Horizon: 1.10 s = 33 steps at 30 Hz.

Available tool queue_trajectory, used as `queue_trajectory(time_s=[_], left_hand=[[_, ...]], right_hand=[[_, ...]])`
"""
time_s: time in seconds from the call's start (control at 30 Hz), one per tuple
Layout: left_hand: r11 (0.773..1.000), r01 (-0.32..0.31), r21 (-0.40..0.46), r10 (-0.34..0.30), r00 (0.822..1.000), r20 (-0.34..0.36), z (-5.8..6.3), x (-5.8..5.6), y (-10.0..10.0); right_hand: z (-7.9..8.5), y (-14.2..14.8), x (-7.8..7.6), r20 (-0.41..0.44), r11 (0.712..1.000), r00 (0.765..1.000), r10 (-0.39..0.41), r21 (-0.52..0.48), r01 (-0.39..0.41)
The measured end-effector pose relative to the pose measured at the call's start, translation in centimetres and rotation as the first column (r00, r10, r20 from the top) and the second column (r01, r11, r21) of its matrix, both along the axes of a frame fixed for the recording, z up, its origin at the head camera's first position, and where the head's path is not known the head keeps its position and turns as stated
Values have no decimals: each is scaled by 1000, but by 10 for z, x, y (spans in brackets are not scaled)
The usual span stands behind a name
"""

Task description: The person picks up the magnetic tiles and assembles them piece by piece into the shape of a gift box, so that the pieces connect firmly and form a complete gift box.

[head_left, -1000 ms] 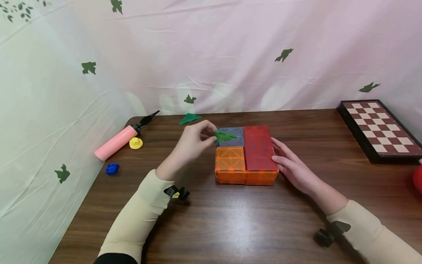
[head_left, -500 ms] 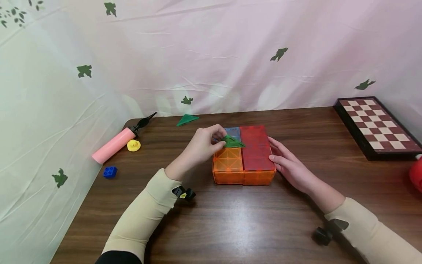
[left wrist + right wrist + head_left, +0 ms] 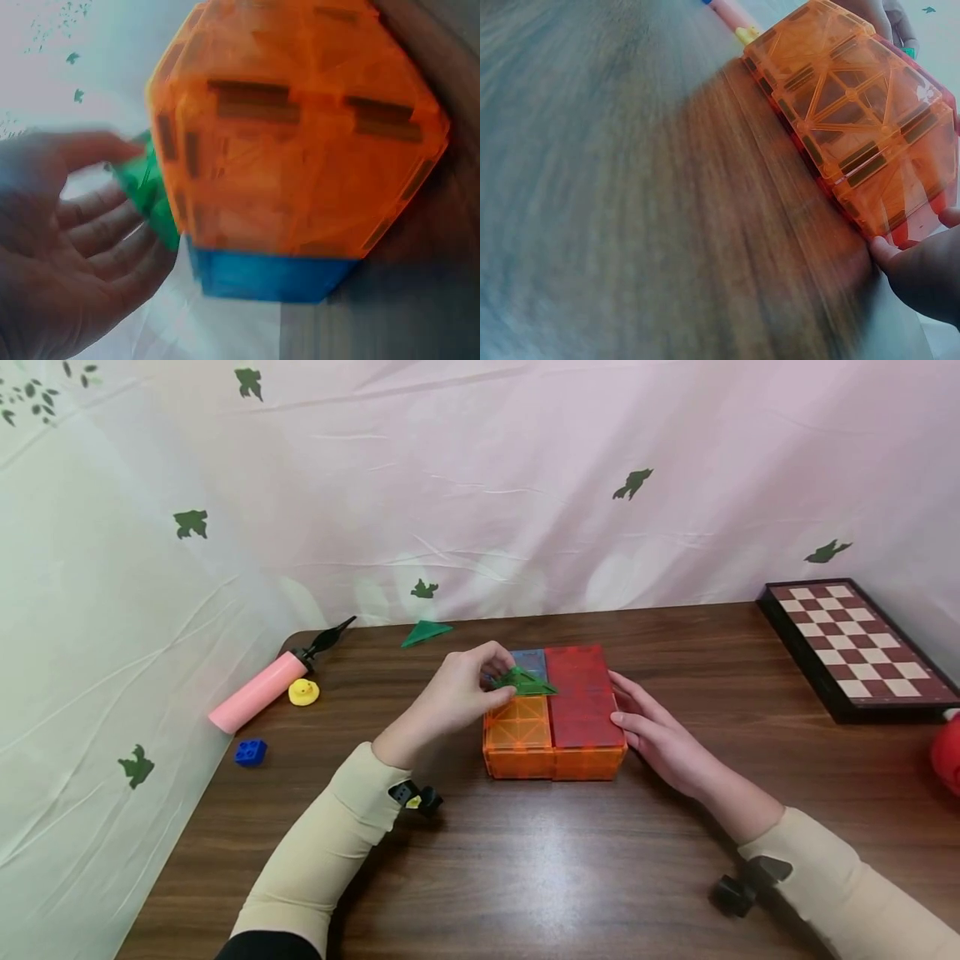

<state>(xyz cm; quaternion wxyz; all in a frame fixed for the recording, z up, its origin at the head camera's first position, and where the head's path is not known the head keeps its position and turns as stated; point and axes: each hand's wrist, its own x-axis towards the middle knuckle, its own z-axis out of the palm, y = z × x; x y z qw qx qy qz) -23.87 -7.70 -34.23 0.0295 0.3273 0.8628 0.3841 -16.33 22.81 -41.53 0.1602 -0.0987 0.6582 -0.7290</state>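
Note:
A box built of translucent magnetic tiles (image 3: pixel 517 762) stands on the table, with orange sides and a top of orange, red and blue squares. My left hand (image 3: pixel 457 687) pinches a green triangular magnetic tile (image 3: pixel 528 682) between thumb and fingers, low over the blue and orange squares. In the left wrist view the green tile (image 3: pixel 148 184) leans close to the orange tiles (image 3: pixel 277 172); whether it touches is unclear. My right hand (image 3: pixel 663 739) rests against the box's right side with fairly straight fingers, and its thumb (image 3: pixel 885 255) touches a lower corner in the right wrist view.
Another green triangle (image 3: pixel 426 632) lies at the table's back edge. To the left are a pink pump (image 3: pixel 258 692), a yellow rubber duck (image 3: pixel 303 692) and a blue building brick (image 3: pixel 251 752). A checkered game board (image 3: pixel 858 639) and a red object (image 3: pixel 947 756) are at the right.
My left hand has brought the green tile rightward and nearer, from over the blue square to the edge between blue and orange. My right hand stays at the box's side.

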Motion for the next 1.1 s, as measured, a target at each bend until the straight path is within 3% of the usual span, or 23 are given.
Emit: queue_trajectory(time_s=[0.13, 0.23, 0.33, 0.47, 0.53, 0.63, 0.73, 0.83, 1.0, 1.1], left_hand=[[999, -6, 38, 5, 1000, 20, 3, -18, -14], [995, -102, 19, 102, 995, -18, 2, -42, -30], [973, -220, -70, 218, 975, -44, -7, -68, -46], [922, -282, -266, 281, 959, -44, -30, -101, -57], [880, -287, -379, 288, 956, -56, -42, -114, -60], [797, -284, -532, 293, 954, -71, -56, -125, -64], [721, -281, -633, 295, 952, -86, -63, -128, -66], [681, -280, -677, 286, 952, -106, -65, -122, -63], [649, -275, -709, 260, 956, -132, -65, -99, -54], [653, -271, -707, 239, 960, -146, -65, -83, -48]], right_hand=[[0, 0, 0, 2, 1000, 1000, 0, -2, 0], [0, 0, 0, 6, 1000, 1000, -2, -4, 2], [0, 0, 0, 11, 1000, 1000, -3, -2, 3], [1, 0, 1, 11, 1000, 1000, -7, 2, 7], [1, 0, 1, 11, 1000, 1000, -10, 6, 10], [1, -1, 0, 14, 1000, 1000, -6, 9, 6], [1, -2, 0, 13, 1000, 1000, 2, 12, -3], [2, -2, -1, 9, 1000, 1000, 4, 14, -4], [2, -1, -2, 6, 1000, 1000, 2, 13, -2], [1, 1, -1, 9, 1000, 1000, 1, 15, -2]])
